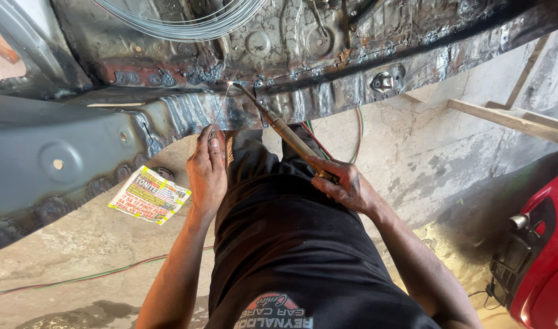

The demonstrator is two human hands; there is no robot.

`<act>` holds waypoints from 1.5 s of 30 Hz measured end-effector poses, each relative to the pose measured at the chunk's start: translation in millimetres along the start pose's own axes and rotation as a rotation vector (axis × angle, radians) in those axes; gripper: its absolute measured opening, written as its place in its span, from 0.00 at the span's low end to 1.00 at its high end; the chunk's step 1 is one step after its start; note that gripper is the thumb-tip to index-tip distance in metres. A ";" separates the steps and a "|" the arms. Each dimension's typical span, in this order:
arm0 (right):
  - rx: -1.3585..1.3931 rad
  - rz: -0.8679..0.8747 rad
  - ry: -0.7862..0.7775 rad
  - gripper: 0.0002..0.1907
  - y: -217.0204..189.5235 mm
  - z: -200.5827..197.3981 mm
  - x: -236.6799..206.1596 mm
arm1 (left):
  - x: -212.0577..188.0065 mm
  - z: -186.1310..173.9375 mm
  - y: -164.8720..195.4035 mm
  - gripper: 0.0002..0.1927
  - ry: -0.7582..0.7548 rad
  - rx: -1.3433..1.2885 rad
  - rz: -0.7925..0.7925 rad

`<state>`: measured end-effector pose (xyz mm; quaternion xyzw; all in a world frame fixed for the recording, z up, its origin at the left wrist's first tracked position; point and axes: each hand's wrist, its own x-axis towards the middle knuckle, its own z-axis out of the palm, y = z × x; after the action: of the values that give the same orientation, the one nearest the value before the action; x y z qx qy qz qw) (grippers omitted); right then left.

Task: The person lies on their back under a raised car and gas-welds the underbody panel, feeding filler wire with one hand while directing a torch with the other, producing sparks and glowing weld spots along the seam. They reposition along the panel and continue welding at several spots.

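My right hand [345, 183] grips the brass handle of a welding torch [289, 135]. Its thin nozzle reaches up to a bright flame point on the blackened seam of a car body panel [187, 113]. My left hand [207, 167] pinches a thin filler wire [221, 109] whose upper end meets the same glowing spot. Both hands sit above my dark trousers, just below the sill edge.
A coil of bare wire [187, 21] lies on the car floor pan above. Red and green hoses [78, 279] trail over the concrete floor. A printed paper packet [148, 195] lies at left, a red machine [541, 244] at right, and wooden planks [510, 119] at upper right.
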<state>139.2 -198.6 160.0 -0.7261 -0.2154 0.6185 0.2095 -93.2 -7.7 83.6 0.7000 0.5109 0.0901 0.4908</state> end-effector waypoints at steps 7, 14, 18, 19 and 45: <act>-0.039 -0.064 0.025 0.30 2.3 4.9 0.7 | 5.8 5.5 -7.5 0.20 -0.040 0.037 -0.051; -0.046 -0.114 0.041 0.30 3.8 9.2 3.8 | 1.4 3.8 -10.0 0.20 0.004 -0.045 -0.018; -0.066 -0.067 0.034 0.31 5.7 10.8 2.9 | -2.6 0.4 -7.9 0.20 -0.001 -0.089 -0.068; -0.063 -0.125 0.049 0.31 6.3 10.7 3.7 | -2.8 0.1 -7.3 0.20 0.004 -0.091 -0.070; 0.008 -0.029 0.048 0.33 6.7 14.1 3.0 | -0.2 10.0 -15.9 0.21 -0.027 -0.250 -0.114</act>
<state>126.1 -201.8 151.7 -0.7366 -0.2183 0.5989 0.2261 -97.0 -14.0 66.2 0.6045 0.5279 0.1153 0.5853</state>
